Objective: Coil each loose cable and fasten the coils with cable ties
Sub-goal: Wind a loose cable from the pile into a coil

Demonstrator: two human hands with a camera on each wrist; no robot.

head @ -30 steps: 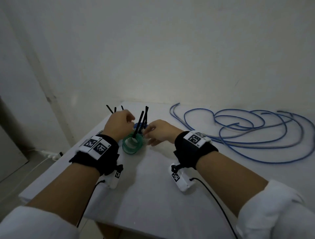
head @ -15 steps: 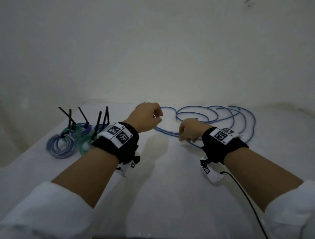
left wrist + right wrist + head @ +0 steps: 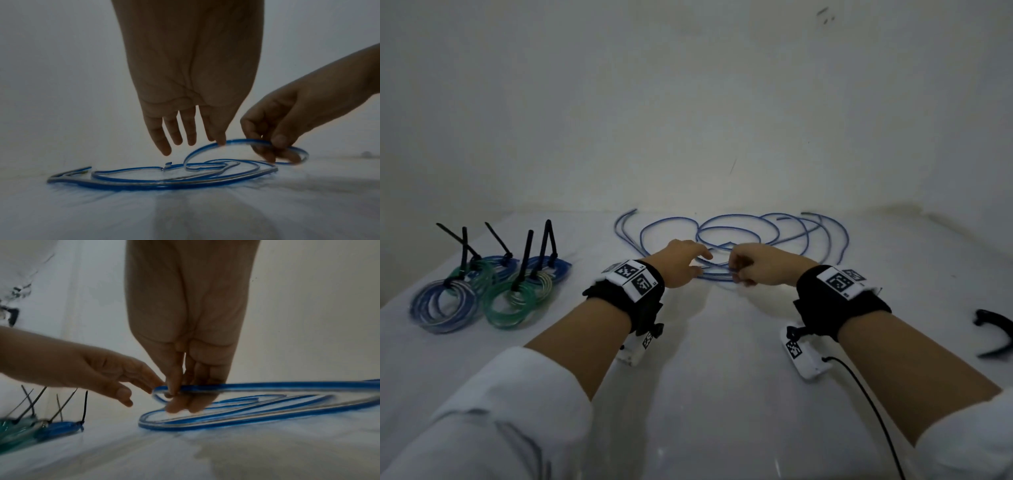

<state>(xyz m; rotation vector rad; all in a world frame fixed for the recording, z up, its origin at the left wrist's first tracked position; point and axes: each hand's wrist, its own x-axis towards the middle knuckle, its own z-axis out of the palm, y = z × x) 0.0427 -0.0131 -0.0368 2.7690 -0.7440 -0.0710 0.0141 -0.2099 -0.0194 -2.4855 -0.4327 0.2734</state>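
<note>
Loose blue cable lies in wide loops at the back middle of the white table. My right hand pinches a strand of it between thumb and fingers and lifts a bend off the table; the right wrist view shows the blue cable held at the fingertips. My left hand reaches in beside it with fingers straight and spread; in the left wrist view one fingertip of that left hand touches the raised blue cable.
Several tied coils, blue and green, lie at the left, each with a black cable tie sticking up. A black curved object lies at the right edge. A wall stands close behind the table.
Both hands left the tied coils at the left and moved right to the loose blue cable. The right hand has taken hold of a strand; the left has opened beside it.
</note>
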